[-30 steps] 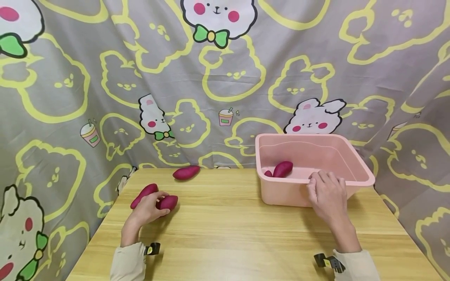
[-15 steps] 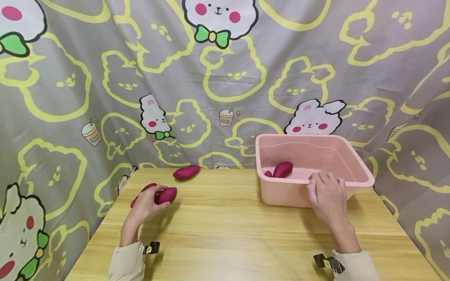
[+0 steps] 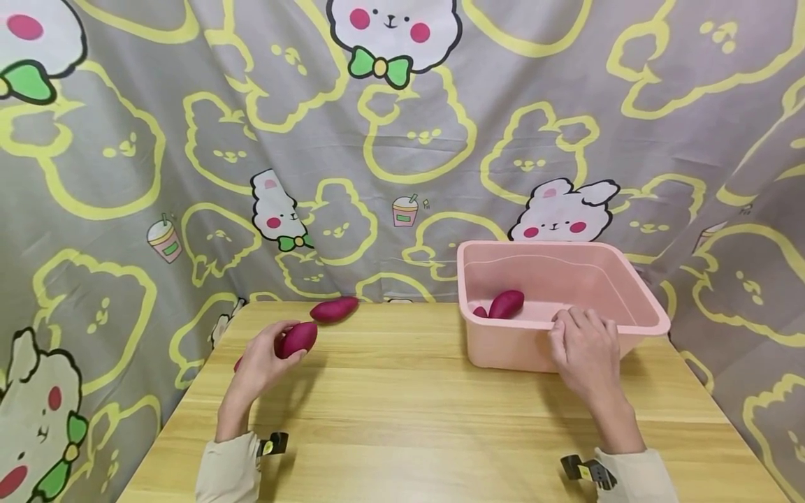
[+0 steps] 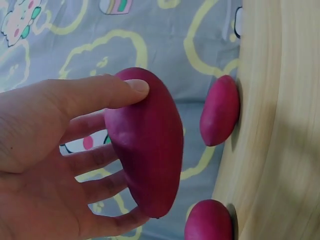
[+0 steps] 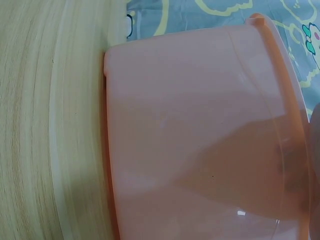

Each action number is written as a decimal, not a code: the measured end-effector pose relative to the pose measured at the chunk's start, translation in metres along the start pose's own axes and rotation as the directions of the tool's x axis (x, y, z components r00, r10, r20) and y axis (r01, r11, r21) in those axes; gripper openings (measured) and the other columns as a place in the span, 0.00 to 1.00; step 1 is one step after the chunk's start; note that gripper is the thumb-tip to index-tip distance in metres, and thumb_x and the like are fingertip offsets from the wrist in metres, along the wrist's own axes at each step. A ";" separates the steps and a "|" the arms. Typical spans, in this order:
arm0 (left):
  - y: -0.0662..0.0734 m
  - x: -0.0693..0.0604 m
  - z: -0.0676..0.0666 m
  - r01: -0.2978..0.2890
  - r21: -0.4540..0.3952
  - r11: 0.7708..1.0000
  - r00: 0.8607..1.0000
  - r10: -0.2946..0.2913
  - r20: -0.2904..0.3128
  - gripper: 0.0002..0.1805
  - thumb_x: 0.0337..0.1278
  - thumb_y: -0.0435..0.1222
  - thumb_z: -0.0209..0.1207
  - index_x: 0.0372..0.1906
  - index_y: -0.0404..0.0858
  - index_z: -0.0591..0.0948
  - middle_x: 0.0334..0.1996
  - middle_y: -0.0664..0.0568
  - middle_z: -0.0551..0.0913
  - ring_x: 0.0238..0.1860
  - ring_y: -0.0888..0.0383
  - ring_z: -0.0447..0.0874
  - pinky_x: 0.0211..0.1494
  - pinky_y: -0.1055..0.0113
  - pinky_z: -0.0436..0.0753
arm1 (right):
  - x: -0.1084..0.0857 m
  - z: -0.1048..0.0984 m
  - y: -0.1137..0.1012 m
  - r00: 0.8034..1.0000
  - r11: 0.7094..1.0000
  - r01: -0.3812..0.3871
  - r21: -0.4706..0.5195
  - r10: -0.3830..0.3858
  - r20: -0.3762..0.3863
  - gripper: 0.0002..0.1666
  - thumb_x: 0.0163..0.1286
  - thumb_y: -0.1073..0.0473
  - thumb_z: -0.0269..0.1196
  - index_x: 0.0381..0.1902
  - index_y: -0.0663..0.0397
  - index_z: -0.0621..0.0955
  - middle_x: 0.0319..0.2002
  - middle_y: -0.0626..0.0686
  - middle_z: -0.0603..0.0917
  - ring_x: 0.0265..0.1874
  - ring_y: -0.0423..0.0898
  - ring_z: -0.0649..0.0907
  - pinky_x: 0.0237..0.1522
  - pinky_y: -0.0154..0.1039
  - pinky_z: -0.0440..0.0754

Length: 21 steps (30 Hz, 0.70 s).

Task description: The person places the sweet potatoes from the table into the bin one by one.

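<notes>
My left hand (image 3: pixel 267 360) pinches a purple sweet potato (image 4: pixel 147 145) between thumb and fingers, lifted off the table. Behind that hand in the head view, a second sweet potato is mostly hidden; the left wrist view shows part of this sweet potato (image 4: pixel 209 222) at the bottom. Another sweet potato (image 3: pixel 335 309) lies by the table's back edge. On the right, my right hand (image 3: pixel 588 349) grips the near rim of a pink plastic tub (image 3: pixel 512 348). Inside the tub lies a sweet potato (image 3: pixel 506 304), with the tip of another (image 3: pixel 480 311) beside it.
The light wooden table (image 3: pixel 402 426) carries everything. A grey curtain (image 3: pixel 390 147) with cartoon rabbits hangs right behind its back edge and along both sides. The tub's near wall (image 5: pixel 190 125) fills much of the right wrist view.
My left hand has raised the sweet potato from the table and moved slightly away from me, covering more of the one behind. My right hand and the tub have stayed put.
</notes>
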<state>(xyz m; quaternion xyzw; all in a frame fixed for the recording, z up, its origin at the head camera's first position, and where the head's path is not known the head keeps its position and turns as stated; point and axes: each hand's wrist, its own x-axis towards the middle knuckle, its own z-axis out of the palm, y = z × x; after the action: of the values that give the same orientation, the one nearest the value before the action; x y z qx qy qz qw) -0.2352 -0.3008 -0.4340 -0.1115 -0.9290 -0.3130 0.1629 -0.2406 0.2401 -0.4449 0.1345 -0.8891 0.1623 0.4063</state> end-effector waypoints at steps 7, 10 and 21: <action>0.004 0.004 0.002 -0.008 -0.042 0.999 0.996 0.004 -0.094 0.28 0.53 0.29 0.74 0.60 0.33 0.80 0.50 0.37 0.84 0.45 0.42 0.85 0.45 0.48 0.83 | 0.000 0.000 0.000 1.000 1.000 -0.001 0.005 0.001 -0.006 0.18 0.75 0.56 0.43 0.31 0.57 0.76 0.31 0.57 0.79 0.32 0.60 0.73 0.39 0.56 0.66; 0.006 0.006 0.003 -0.014 -0.051 0.999 0.988 0.006 -0.153 0.28 0.53 0.30 0.75 0.60 0.33 0.80 0.50 0.36 0.84 0.45 0.42 0.86 0.43 0.50 0.84 | 0.000 0.000 0.000 1.000 1.000 0.000 0.004 0.000 -0.004 0.18 0.75 0.55 0.43 0.32 0.58 0.76 0.32 0.57 0.79 0.33 0.60 0.74 0.39 0.56 0.66; 0.017 0.013 0.010 -0.021 -0.059 0.998 0.967 0.006 -0.256 0.30 0.53 0.35 0.75 0.61 0.35 0.80 0.53 0.40 0.84 0.48 0.45 0.84 0.42 0.60 0.80 | 0.000 0.001 0.002 1.000 1.000 0.010 -0.008 -0.010 -0.017 0.19 0.75 0.55 0.42 0.32 0.57 0.75 0.32 0.57 0.79 0.34 0.60 0.74 0.39 0.56 0.66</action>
<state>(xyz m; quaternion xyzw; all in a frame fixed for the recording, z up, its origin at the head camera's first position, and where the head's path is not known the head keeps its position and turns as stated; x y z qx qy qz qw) -0.2448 -0.2800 -0.4277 -0.0815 -0.8895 -0.3519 0.2799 -0.2421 0.2410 -0.4458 0.1359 -0.8855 0.1578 0.4153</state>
